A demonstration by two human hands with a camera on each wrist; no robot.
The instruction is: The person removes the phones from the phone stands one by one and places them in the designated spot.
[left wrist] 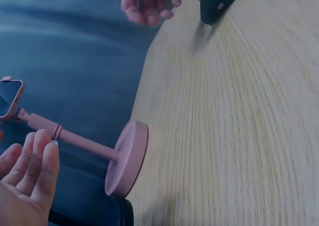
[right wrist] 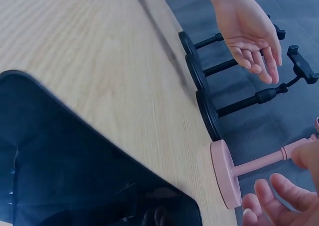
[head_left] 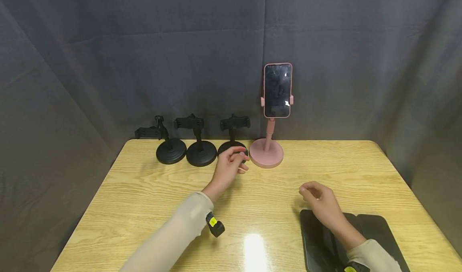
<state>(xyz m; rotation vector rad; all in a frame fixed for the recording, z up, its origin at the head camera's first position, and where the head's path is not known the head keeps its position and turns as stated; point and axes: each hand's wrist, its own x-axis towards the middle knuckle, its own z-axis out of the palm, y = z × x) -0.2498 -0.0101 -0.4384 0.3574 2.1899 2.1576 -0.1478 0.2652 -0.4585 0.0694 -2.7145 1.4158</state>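
A phone (head_left: 277,89) in a pink frame stands upright in the clamp of a pink phone stand (head_left: 266,155) at the back of the table. My left hand (head_left: 228,165) hovers in front of the nearest black phone stand (head_left: 234,124), left of the pink base, with loosely bent fingers and nothing held. Over the dark flat devices (head_left: 379,228) at the front right is my right hand (head_left: 321,201), its fingers relaxed and holding nothing. In the left wrist view, the left hand's fingers (left wrist: 37,161) overlap the pink stem.
Two more black phone stands, one in the middle (head_left: 201,153) and one at far left (head_left: 171,151), line the back edge; the far-left one's clamp juts sideways. A dark grey curtain (head_left: 162,63) hangs behind the wooden table (head_left: 144,208).
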